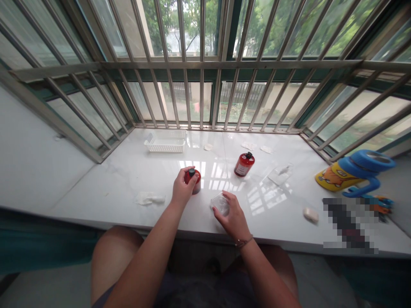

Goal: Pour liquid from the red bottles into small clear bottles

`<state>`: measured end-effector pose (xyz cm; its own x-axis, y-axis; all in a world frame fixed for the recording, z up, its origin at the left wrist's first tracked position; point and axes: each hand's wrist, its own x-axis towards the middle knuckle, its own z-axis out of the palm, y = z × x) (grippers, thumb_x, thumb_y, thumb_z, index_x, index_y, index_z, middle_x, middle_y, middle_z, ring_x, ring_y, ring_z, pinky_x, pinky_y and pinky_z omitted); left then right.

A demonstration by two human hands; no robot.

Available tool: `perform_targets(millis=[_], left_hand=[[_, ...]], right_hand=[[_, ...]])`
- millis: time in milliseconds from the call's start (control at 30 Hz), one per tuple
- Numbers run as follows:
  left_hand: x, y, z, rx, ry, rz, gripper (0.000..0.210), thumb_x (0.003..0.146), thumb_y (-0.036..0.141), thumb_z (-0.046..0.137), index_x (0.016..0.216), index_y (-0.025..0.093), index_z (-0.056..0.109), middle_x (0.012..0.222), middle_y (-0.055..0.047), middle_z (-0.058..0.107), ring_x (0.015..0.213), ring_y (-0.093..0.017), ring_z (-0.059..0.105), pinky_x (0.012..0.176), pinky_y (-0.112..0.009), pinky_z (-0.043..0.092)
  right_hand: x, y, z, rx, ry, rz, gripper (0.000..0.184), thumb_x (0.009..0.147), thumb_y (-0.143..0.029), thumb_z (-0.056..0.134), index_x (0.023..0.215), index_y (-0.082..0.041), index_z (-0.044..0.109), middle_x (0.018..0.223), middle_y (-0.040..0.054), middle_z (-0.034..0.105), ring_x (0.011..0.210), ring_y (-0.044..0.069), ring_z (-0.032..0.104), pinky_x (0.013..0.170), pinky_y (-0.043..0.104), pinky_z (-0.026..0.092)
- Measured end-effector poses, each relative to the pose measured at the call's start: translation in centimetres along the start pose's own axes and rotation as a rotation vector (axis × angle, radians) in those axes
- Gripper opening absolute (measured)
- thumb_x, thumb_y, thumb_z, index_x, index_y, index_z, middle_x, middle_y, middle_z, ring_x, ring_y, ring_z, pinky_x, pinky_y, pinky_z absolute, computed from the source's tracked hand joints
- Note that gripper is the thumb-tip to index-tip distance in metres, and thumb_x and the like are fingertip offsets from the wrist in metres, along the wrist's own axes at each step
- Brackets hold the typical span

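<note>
A red bottle (pixel 197 185) with a black cap stands upright on the white tabletop. My left hand (pixel 183 186) is wrapped round its upper part, with the fingers near the cap. Close to the table's front edge, my right hand (pixel 233 216) grips a small clear plastic container (pixel 219 203) between thumb and fingers. What is inside the container cannot be made out. Beyond my hands and to the right, a second red bottle (pixel 244 165) with a black cap and a pale label stands by itself.
A white perforated basket (pixel 165 143) sits at the back left. Crumpled white tissue (pixel 150 198) lies left of my hands. To the right are a clear plastic piece (pixel 280 174), a pale soap-like block (pixel 311 215) and a blue-and-yellow flask (pixel 349 171). Metal window bars (pixel 218 100) bound the back.
</note>
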<state>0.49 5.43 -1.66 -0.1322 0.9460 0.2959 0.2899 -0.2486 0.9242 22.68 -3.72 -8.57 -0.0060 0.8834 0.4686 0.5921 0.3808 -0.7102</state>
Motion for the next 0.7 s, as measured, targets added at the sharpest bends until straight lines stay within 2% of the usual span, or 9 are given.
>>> perform_targets(millis=[700], left_hand=[[-0.11, 0.01, 0.3, 0.004, 0.023, 0.039, 0.03, 0.098, 0.046, 0.071, 0.122, 0.028, 0.067, 0.134, -0.005, 0.073, 0.126, -0.025, 0.068, 0.114, -0.042, 0.051]], right_hand=[[0.03, -0.07, -0.08, 0.006, -0.001, -0.001, 0.06, 0.096, -0.039, 0.074, 0.148, -0.027, 0.046, 0.142, 0.0143, 0.06, 0.134, 0.032, 0.061, 0.116, 0.057, 0.056]])
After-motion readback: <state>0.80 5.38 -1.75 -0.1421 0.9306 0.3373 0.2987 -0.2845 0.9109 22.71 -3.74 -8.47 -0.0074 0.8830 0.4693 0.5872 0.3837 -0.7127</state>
